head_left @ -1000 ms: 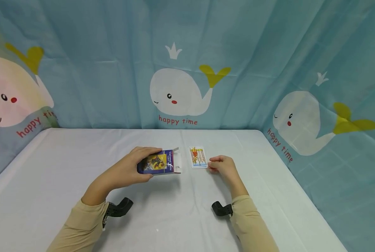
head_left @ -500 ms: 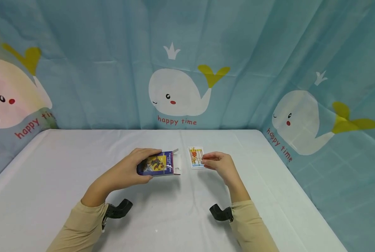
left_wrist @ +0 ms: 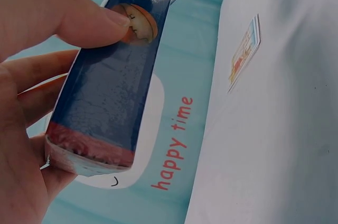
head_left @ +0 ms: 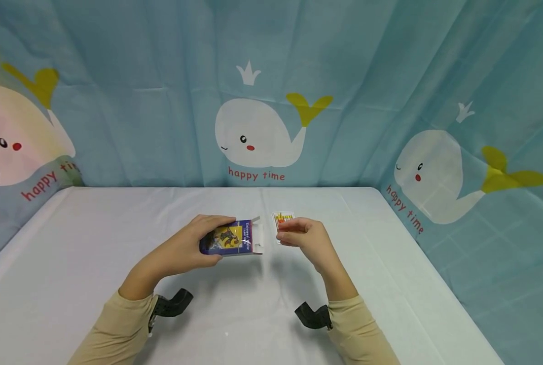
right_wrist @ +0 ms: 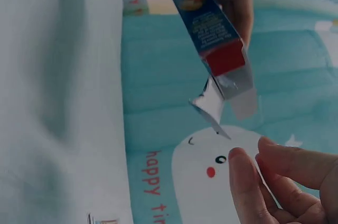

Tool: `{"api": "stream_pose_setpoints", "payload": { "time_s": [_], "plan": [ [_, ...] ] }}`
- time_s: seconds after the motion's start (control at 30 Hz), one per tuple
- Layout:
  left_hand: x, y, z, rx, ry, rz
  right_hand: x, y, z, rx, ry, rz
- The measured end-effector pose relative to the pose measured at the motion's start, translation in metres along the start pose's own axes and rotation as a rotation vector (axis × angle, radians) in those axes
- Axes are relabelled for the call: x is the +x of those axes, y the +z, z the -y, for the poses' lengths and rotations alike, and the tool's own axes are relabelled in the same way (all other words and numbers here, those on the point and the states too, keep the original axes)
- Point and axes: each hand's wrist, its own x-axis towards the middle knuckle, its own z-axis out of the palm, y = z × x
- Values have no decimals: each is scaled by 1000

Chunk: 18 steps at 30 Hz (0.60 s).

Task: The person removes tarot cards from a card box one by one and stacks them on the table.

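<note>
My left hand (head_left: 186, 246) grips a blue tarot card box (head_left: 227, 237) above the table, thumb on one narrow side and fingers on the other. The box's end toward the right is open, its flaps (right_wrist: 211, 101) standing out in the right wrist view. Just right of it is my right hand (head_left: 312, 243), held above the table with thumb and fingertips close together and nothing visible between them. Beyond and below that hand, a small stack of picture cards (head_left: 282, 218) lies face up, partly covered by the fingers in the head view. The left wrist view shows the stack (left_wrist: 246, 52) whole.
A white cloth (head_left: 234, 314) covers the table. Behind it and along the right hangs a blue curtain (head_left: 171, 137) printed with whales. Black wrist cameras (head_left: 173, 303) stick out from both sleeves.
My right hand has risen from beside the card stack and moved left over it toward the box. The left hand and the box have hardly moved.
</note>
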Motion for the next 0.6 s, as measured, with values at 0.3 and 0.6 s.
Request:
{"api": "stream_pose_setpoints", "payload": {
  "time_s": [0.3, 0.6],
  "plan": [
    [0, 1, -3, -1, 2, 6, -1, 13, 3, 12, 1, 4],
    [1, 3, -3, -6, 13, 4, 1, 22, 2, -5, 21, 8]
  ]
}}
